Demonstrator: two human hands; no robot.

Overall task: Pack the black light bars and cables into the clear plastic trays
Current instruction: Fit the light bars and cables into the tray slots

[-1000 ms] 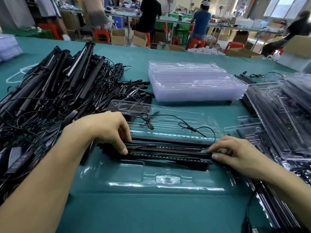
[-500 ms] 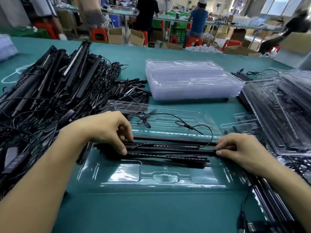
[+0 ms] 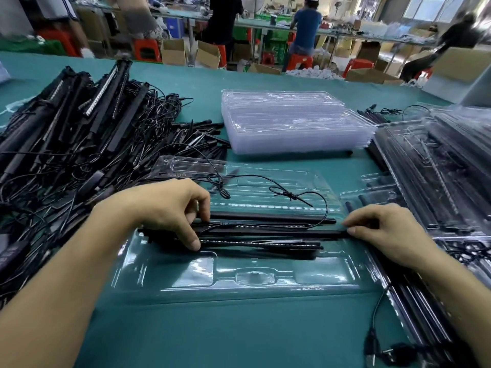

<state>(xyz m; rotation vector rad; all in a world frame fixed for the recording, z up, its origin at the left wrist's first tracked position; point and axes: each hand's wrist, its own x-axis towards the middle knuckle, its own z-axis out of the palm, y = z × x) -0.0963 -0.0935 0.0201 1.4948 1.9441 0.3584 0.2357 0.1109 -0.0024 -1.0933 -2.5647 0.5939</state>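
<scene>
An open clear plastic tray lies on the green table in front of me, its lid folded back. Several black light bars lie lengthwise across the tray's middle, with a thin black cable looping over them onto the lid. My left hand grips the bars' left ends, thumb on the near side and fingers curled over the top. My right hand holds their right ends with curled fingers, its thumb tip against a bar's end.
A big tangle of black light bars and cables fills the left of the table. A stack of empty clear trays stands behind. Packed trays are piled at the right. A loose cable with plugs lies near right. People work at far benches.
Both hands stay on the bar ends with only small shifts. The right hand has slid slightly outward along the bars. The cable loop has shifted a little.
</scene>
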